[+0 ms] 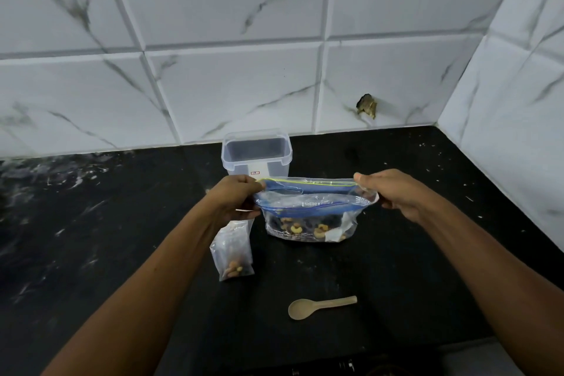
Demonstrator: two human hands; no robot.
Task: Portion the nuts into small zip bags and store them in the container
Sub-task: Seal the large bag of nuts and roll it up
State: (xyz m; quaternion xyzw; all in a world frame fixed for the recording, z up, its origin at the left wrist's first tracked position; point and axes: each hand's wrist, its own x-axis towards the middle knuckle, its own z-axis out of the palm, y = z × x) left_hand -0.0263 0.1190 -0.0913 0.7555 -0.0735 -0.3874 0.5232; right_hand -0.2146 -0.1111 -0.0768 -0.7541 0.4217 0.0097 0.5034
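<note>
- Where the black speckled stone countertop (412, 253) meets the white marble-patterned tiled wall (244, 85), the objects number as follows: one large clear zip bag with a blue seal strip (311, 210), one small clear zip bag (233, 253), one clear plastic rectangular container (256, 152), and one pale wooden spoon (320, 307).
- Mixed nuts (305, 227), cashews among them, lie in the bottom of the large bag; a smaller portion sits in the bottom of the small bag.
- Container: open at the top, upright near the back wall, just behind the large bag; contents cannot be told.
- Small bag: just beside the large bag on its left, its upper end hidden under the left hand (235, 198).
- Spoon: flat on the counter, well in front of the large bag, bowl to the left.
- Open room: bare counter extends to the left, to the right toward the side wall, and in front around the spoon.
- Left hand: fingers curled, pinching the left end of the large bag's seal strip.
- Right hand (393, 192): thumb and fingers pinching the right end of the same strip, so the bag's mouth is stretched between both hands, its base on the counter.
</note>
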